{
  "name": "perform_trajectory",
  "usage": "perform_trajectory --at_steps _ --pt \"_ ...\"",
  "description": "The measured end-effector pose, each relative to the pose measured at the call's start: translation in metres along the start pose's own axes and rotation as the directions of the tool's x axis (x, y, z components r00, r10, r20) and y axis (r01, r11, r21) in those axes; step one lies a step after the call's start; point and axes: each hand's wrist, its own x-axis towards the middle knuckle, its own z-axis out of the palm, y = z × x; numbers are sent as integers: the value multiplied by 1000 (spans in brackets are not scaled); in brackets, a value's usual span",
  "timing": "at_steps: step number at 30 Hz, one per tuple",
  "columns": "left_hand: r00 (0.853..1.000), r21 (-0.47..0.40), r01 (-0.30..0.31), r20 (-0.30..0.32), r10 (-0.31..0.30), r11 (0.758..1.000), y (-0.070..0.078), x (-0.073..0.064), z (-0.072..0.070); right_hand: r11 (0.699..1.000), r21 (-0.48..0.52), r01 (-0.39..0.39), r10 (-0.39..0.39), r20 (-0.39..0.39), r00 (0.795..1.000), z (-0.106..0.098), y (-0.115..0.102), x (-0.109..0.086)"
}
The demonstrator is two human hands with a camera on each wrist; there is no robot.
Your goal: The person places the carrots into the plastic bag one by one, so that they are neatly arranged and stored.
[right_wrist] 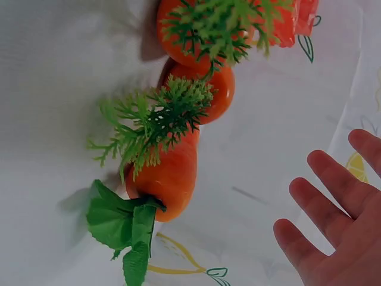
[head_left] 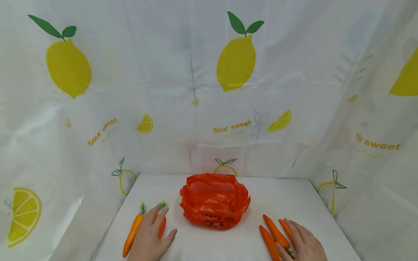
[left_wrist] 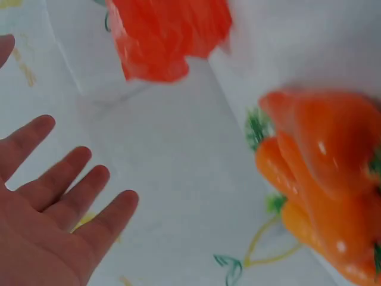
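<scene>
My left hand [head_left: 151,237] hovers over the carrots on the left side, its fingers spread and holding nothing. An orange carrot [head_left: 133,233] with a green tuft lies to its left; another carrot [head_left: 162,226] is partly hidden beneath the fingers. On the other side, my right hand [head_left: 307,242] is above several carrots [head_left: 275,232], covering part of them. The right wrist view shows its straight fingers [right_wrist: 324,196] apart from the carrots [right_wrist: 169,173] and their green tops. Between both hands sits a red plastic bag [head_left: 213,208], its mouth open and "THANK YOU" printed on the front.
Everything rests on a white table [head_left: 209,248]. A white curtain [head_left: 169,72] printed with lemons and "Sour sweet" hangs behind the table and along both sides.
</scene>
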Motion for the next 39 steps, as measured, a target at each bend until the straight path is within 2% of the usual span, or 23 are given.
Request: perform_trajectory --at_steps 2,4,6,9,12,15,17,20,23,25,27,29,30,32,34,36,39 --pt "998 -8 -43 36 43 999 10 4 5 1000 -4 -5 5 19 1000 0 0 1" --pt "992 -25 -103 72 104 994 20 9 12 999 5 -31 31 74 997 -1 0 2" --pt "979 -38 -168 112 171 985 28 13 21 997 5 -82 80 162 984 -4 0 1" --pt "950 -83 -242 183 254 967 39 20 33 993 4 -122 117 230 966 -6 1 1" --pt "919 -107 -290 246 308 951 47 26 46 994 -2 -107 105 206 973 -6 3 0" --pt "898 -108 -322 278 340 940 51 30 60 996 -12 -84 85 156 984 -5 5 -2" --pt "891 -99 -336 289 351 936 52 32 70 997 -17 -82 83 145 986 -5 6 -3" --pt "888 -79 -348 291 355 934 54 34 82 995 -16 -96 97 160 982 -7 8 -4" --pt "901 -63 -352 249 356 934 57 37 88 993 -9 -121 121 191 974 -9 8 -5" --pt "927 -50 -328 173 332 943 59 40 89 993 -8 -121 120 179 977 -10 8 -6" --pt "964 -31 -257 61 258 966 61 46 89 994 -14 -108 109 141 984 -9 8 -6" --pt "991 -50 -129 -38 127 990 61 55 86 996 -16 -89 90 120 989 -9 9 -6" --pt "996 -73 -53 -71 48 996 60 60 83 996 -13 -86 87 114 990 -10 9 -6" --pt "990 -130 95 -88 -107 987 58 71 80 996 -3 -84 84 125 989 -11 9 -6" --pt "972 -200 212 -56 -228 957 54 82 77 996 6 -86 84 136 987 -12 9 -6" --pt "953 -236 292 -8 -302 927 51 89 77 997 9 -83 81 125 989 -12 8 -6" --pt "933 -279 357 58 -355 892 45 97 80 997 14 -71 69 97 993 -10 8 -7"
